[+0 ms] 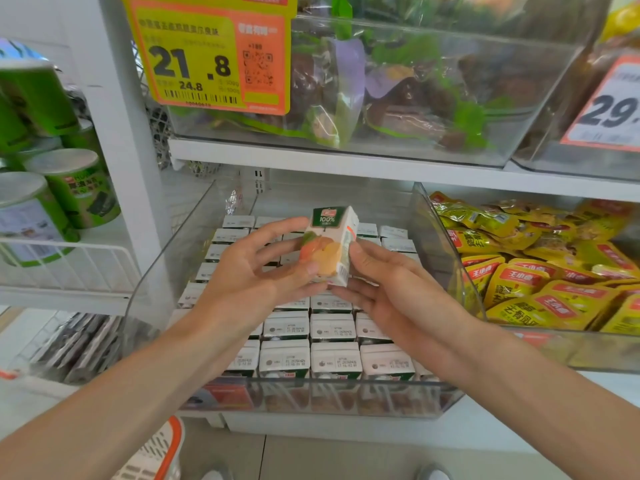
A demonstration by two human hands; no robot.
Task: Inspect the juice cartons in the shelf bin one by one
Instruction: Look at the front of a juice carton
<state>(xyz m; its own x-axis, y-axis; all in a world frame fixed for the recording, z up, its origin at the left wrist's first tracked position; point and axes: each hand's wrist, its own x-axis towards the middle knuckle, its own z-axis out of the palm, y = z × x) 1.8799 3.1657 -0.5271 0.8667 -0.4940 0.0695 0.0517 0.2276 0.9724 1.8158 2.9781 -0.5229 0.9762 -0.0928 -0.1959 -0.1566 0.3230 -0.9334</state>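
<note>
Head view: left hand (249, 275) and right hand (391, 299) pinch the small white-and-green juice carton (329, 247) with loose fingers (273, 231), so turning may drop it

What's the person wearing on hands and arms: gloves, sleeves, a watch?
Nothing visible. Left hand and right hand are bare, with no gloves or rings. Left forearm and right forearm are bare to the frame edge: no sleeves, watch or bands.

Bare forearms extended forward, left grip (249, 271) pinching carton (329, 249), right grip (384, 292) pinching its other side
</note>
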